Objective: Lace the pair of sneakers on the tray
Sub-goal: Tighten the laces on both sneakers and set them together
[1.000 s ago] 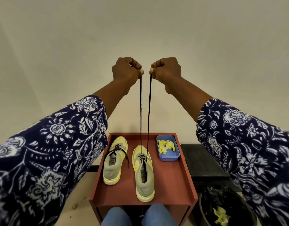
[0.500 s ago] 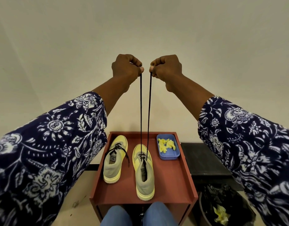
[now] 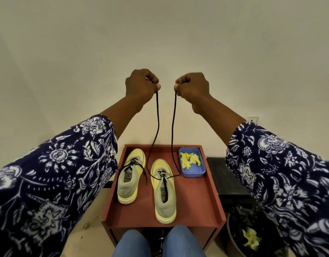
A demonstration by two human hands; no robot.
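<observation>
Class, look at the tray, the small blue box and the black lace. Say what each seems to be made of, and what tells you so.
Tray: probably painted wood or board; matte reddish-brown, flat panels with square edges.
Blue box: likely plastic; smooth, evenly coloured, rounded corners, thin rim.
Lace: seemingly woven cord; thin, matte black, hanging in limp curves from both hands to the shoe.

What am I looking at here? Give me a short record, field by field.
left hand: pinches one end of the black lace, raised high
right hand: pinches the other end
right sneaker: lace threaded through its lower eyelets only
left sneaker: black lace in place
tray: red, holds both sneakers
blue box: on the tray, yellow bits inside
</observation>
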